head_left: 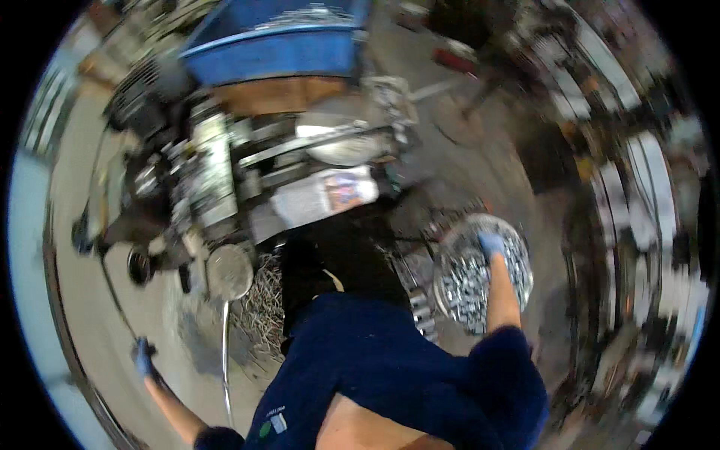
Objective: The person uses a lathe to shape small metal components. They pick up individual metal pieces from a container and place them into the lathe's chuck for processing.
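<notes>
Metal pieces (262, 322) lie between hands (142, 357) (491, 244); blue bin (277, 56) ahead

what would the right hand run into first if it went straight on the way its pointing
Probably the small metal pieces in the round container, just ahead of the right hand; blur and depth leave unclear whether it already touches them.

Workshop with machine (214, 172), metal parts (466, 289)
</notes>
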{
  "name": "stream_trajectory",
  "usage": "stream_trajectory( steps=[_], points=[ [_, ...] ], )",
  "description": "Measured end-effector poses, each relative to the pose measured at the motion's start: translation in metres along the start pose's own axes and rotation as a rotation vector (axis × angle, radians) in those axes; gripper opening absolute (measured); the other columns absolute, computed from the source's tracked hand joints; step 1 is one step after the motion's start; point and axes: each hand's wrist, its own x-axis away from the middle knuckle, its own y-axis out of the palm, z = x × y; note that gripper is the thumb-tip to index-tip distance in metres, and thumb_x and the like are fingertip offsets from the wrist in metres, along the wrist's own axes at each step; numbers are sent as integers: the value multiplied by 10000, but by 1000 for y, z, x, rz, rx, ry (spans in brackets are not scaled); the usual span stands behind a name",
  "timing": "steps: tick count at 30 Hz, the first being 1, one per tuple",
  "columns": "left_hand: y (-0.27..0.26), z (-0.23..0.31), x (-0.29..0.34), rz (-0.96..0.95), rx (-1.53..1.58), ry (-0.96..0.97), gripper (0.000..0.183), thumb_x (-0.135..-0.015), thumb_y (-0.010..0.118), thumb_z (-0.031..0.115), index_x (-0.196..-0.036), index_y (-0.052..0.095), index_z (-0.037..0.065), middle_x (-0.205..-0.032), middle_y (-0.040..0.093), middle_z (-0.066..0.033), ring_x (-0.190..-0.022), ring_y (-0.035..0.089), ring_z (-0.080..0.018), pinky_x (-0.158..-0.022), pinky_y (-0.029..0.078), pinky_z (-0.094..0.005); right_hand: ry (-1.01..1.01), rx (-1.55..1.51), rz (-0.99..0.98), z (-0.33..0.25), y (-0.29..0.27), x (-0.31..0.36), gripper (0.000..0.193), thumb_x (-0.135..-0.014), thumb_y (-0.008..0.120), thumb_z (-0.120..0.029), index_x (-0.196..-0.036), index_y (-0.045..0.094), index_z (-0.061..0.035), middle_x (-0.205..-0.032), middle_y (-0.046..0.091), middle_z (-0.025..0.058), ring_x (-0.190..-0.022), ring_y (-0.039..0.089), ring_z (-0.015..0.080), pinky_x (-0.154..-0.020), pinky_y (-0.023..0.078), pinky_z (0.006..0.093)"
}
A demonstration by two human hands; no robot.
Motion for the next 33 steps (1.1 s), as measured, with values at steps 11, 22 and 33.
stream_trajectory(
  steps=[11, 22, 33],
  points=[
    [11, -12, 18, 156, -50, 35, 303, -813, 637, 281, -913, 603, -3, -668, 585, -64, -559, 570, -151, -475, 459, -291, 326, -838, 130, -71, -107, -13, 304, -789, 693, -298, -717, 640, -7, -546, 505, 4, -445, 442, 99, -436, 372, 278],
    [5, -31, 22, 311, -510, 192, 384, -796, 595, 348, -961, 612, 2, -850, 654, -174, -782, 625, -343, -696, 480, -414, -1503, -490, 290, -564, -315, 101, 338, -711, 722, -317, -940, 696, -69, -1199, 511, 208, -1112, 500, 352, -951, 402, 415],
    [5, -39, 125, 341, -677, 6, 398, -795, 597, 392, -1002, 619, 52, -951, 633, -203, -903, 596, -375, -757, 466, -459, -1500, 544, 351, -743, -283, 110, 661, -709, 603, -561, -1085, 633, -19, -1148, 575, 191, -1136, 494, 314, -1080, 223, 457]
  ],
)
